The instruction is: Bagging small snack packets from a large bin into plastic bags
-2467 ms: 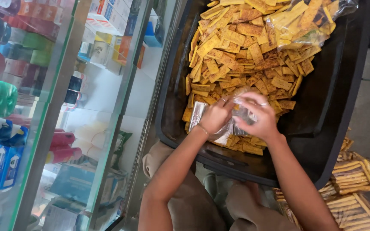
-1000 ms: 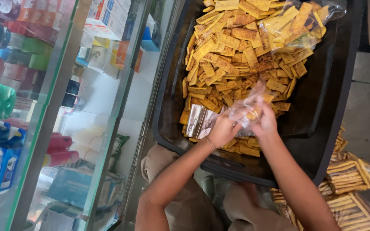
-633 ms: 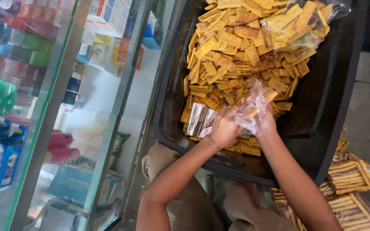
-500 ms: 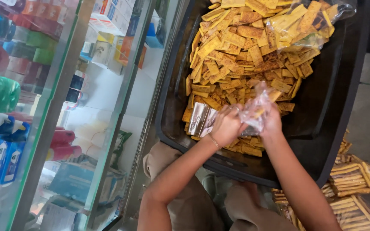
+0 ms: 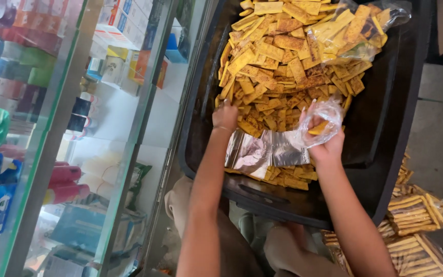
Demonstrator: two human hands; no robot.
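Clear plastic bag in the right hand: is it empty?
No, the clear plastic bag held up by the right hand already has a few yellow rectangular crackers inside.

- We read this as a small shop.
- Glass display case (image 5: 103, 128) on our left, shelves packed with boxed goods (image 5: 129, 31), bottles (image 5: 6, 51) and tubes (image 5: 62, 182).
- Big black tub (image 5: 385, 128) heaped with yellow snack crackers (image 5: 278, 61).
- Sealed clear packs of stick snacks (image 5: 416, 210) piled on the floor, looks like stock for sale.
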